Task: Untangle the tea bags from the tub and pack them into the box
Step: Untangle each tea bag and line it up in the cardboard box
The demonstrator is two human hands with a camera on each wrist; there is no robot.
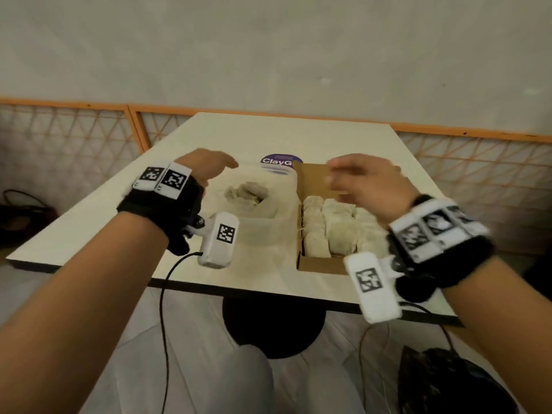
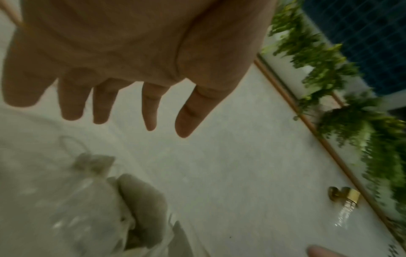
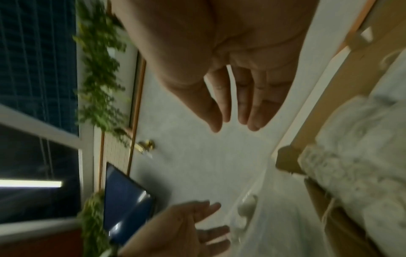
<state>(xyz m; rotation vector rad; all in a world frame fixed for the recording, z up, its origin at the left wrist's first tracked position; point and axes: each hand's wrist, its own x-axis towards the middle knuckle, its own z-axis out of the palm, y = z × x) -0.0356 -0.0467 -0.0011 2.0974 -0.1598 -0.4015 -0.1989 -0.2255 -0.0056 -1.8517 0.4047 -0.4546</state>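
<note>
A clear plastic tub (image 1: 277,218) stands mid-table with a small tangle of tea bags (image 1: 246,194) in it, which also show in the left wrist view (image 2: 140,205). To its right, an open cardboard box (image 1: 319,265) holds rows of packed tea bags (image 1: 331,228). My left hand (image 1: 221,164) hovers over the tub's left rim with fingers (image 2: 149,111) straight and spread, holding nothing. My right hand (image 1: 337,174) hangs over the box's far end, blurred. Its fingers (image 3: 255,113) are straight and empty beside the box (image 3: 287,161).
A purple lid (image 1: 280,161) lies behind the tub. The table's front edge (image 1: 239,289) is close to me, with cables hanging below it. A dark bag (image 1: 442,383) sits on the floor at right. An orange-framed lattice rail (image 1: 89,135) runs behind the table.
</note>
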